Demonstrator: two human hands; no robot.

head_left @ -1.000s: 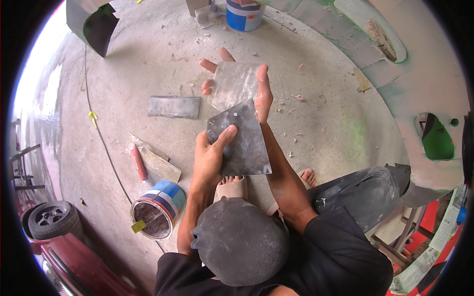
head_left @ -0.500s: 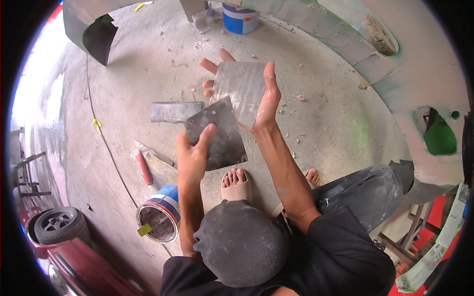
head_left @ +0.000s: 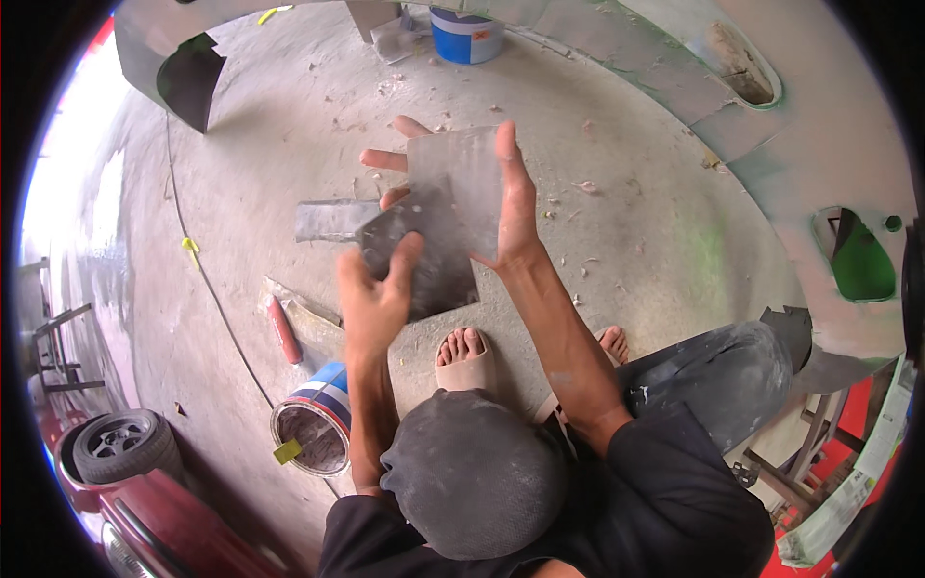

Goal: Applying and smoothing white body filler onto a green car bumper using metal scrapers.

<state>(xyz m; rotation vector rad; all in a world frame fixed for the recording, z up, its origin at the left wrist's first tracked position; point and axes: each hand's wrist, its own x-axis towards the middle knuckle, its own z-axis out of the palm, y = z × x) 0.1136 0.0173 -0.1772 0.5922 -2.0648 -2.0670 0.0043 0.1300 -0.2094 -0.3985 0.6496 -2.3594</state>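
My left hand [head_left: 378, 301] grips a thin, dark grey square sheet [head_left: 445, 275] near its left edge, thumb on top. My right hand [head_left: 518, 207] holds a lighter grey, stiff flat sheet [head_left: 457, 159], its thumb along the right edge and its other fingers showing past the left side. The dark sheet's upper part overlaps the lower part of the light one, and motion smears both there. Whether they touch is hard to make out. Below and left of them, a grey curved block [head_left: 332, 221] lies on the concrete floor, partly covered by the dark sheet.
An open tin [head_left: 313, 424] with pale residue stands beside my left forearm, near a red tube [head_left: 284, 329]. A blue-and-white bucket [head_left: 466, 37] is at the far side. A large primed panel [head_left: 665, 72] curves around the right. A wheel [head_left: 125, 445] and a cable [head_left: 222, 318] are at left.
My right hand has moved left with the light sheet, which now overlaps more of the dark one. My left hand has shifted slightly left and up, still holding the dark sheet.
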